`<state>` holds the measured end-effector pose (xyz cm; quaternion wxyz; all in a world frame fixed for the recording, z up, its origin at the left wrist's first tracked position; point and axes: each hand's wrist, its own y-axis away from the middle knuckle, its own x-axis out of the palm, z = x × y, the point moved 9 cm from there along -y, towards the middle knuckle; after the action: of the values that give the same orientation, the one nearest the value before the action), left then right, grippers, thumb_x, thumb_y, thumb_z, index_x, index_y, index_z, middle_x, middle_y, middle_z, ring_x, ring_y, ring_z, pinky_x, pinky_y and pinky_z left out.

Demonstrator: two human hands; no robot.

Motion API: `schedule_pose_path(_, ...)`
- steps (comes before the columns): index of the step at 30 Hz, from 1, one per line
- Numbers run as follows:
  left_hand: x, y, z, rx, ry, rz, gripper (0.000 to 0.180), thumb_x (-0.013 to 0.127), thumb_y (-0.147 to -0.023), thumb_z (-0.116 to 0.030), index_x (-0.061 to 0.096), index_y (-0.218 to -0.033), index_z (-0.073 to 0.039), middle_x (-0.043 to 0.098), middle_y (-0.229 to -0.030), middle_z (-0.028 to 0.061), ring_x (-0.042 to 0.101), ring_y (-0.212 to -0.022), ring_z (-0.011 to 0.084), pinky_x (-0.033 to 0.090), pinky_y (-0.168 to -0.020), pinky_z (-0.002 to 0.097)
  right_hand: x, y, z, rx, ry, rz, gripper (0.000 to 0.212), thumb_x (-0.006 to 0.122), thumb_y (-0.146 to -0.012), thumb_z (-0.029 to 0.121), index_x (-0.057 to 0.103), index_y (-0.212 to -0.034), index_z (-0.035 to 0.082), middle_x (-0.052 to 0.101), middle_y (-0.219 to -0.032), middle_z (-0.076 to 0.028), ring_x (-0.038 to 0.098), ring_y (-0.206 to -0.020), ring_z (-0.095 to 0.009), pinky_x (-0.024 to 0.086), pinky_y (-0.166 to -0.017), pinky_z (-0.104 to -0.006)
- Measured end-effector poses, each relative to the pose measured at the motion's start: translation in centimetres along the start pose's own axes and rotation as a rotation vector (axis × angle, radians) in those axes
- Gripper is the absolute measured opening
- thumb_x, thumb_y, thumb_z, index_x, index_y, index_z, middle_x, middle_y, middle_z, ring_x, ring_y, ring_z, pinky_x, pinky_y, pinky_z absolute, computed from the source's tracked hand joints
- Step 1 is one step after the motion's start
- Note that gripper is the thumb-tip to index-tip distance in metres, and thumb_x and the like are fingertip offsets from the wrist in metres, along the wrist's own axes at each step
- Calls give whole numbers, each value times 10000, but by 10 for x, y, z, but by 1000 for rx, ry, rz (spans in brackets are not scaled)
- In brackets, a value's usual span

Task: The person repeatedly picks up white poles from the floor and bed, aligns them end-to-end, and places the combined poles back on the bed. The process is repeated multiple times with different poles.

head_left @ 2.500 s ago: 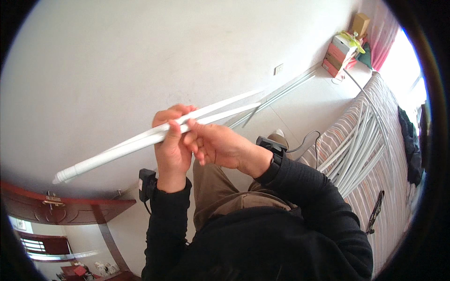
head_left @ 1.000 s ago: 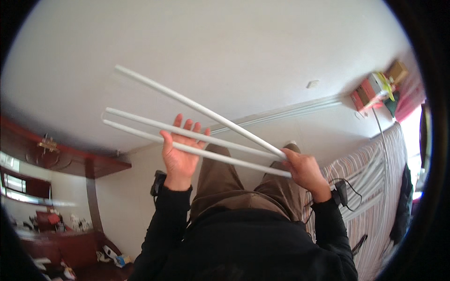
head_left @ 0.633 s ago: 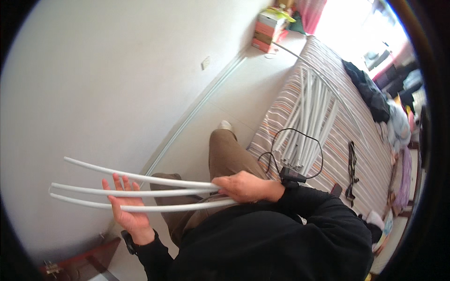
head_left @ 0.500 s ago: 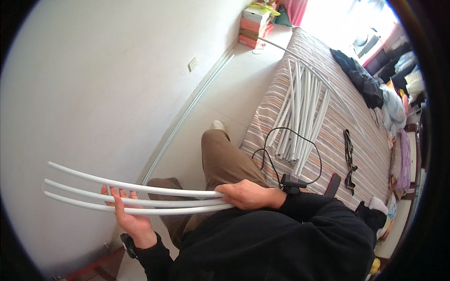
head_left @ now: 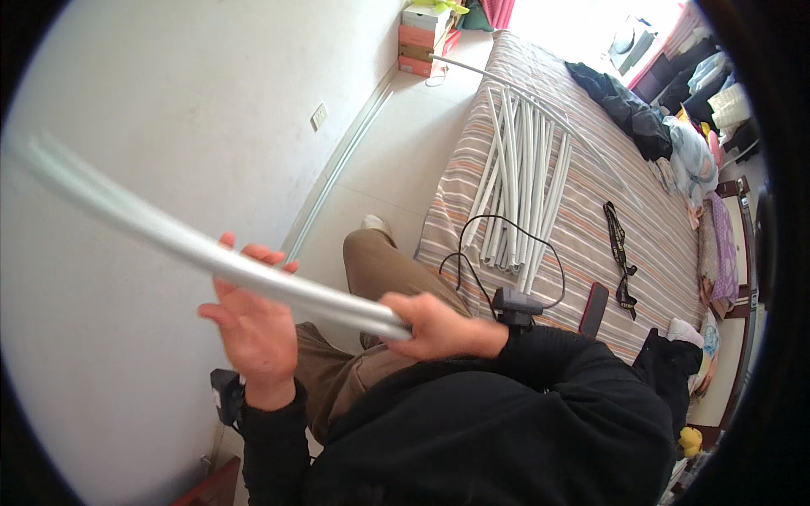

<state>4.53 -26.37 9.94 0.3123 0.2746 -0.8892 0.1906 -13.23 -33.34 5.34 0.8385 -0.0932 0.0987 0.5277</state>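
Several white tubes (head_left: 194, 245), blurred by motion and bunched together, slant from my body up to the far left. My right hand (head_left: 439, 325) is closed around their near end. Under and beside the tubes, my left hand (head_left: 257, 329) is palm up with its fingers spread; whether its fingers touch them I cannot tell. A pile of similar white tubes (head_left: 523, 181) lies on the striped bed (head_left: 439, 221) to the right. Each wrist carries a small black device, and a black cable (head_left: 540, 240) loops from the right one.
A white wall (head_left: 169, 110) fills the left, with long pale strips (head_left: 342, 169) along its foot. On the bed lie a dark phone (head_left: 594, 309), a black strap (head_left: 620, 253) and dark clothes (head_left: 624, 114). Stacked shoeboxes (head_left: 419, 38) stand at the far end. A long thin tube (head_left: 472, 69) juts past the bed edge.
The far ends of the held tubes have swung up and closed together from a spread fan. My left hand has opened and turned palm up. The view has shifted slightly.
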Motion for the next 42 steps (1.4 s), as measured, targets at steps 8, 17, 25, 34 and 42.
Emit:
schedule_pose_path(8, 27, 23, 128, -447, -866, 781, 600, 482, -988, -460, 396, -1396, -29, 525, -1318, 117, 496, -1203, 244, 383, -1033, 396, -4, -62, 100, -102, -817, -116, 281, 644, -878, 86, 465, -1092, 49, 562, -848, -32, 560, -593, -114, 463, -522, -264)
schedule_pose_path(17, 89, 99, 179, -835, -829, 1654, 560, 539, -974, -361, 407, -1390, -10, 549, -1293, 128, 516, -1199, 246, 379, -1050, 369, -1, -120, 181, -230, -1415, -308, 193, 539, -875, 95, 395, -1000, 61, 459, -759, -51, 497, -535, -152, 448, -501, -337)
schedule_pose_path(25, 127, 156, 217, -989, -917, 2055, 536, 590, -961, -274, 417, -1384, 7, 571, -1271, 138, 533, -1195, 248, 376, -1066, 344, -107, -186, 185, -494, -1354, -596, 98, 533, -855, 77, 449, -885, 38, 475, -670, -60, 509, -560, -149, 496, -514, -338)
schedule_pose_path(34, 170, 173, 200, -779, -20, 1627, 534, 536, -992, -187, 334, -1450, -3, 475, -1413, 182, 447, -1324, 257, 329, -1113, 330, -277, -62, 76, -449, -179, -954, 182, 614, -890, 138, 507, -999, 40, 511, -731, -23, 525, -543, -91, 449, -475, -247)
schedule_pose_path(42, 150, 192, 225, -962, 15, 1739, 455, 508, -1002, -177, 405, -1413, -11, 510, -1383, 161, 480, -1291, 226, 351, -1084, 313, -249, 175, -135, 283, 231, -1397, 182, 626, -884, 110, 496, -986, 34, 531, -690, -34, 524, -475, -99, 434, -423, -245)
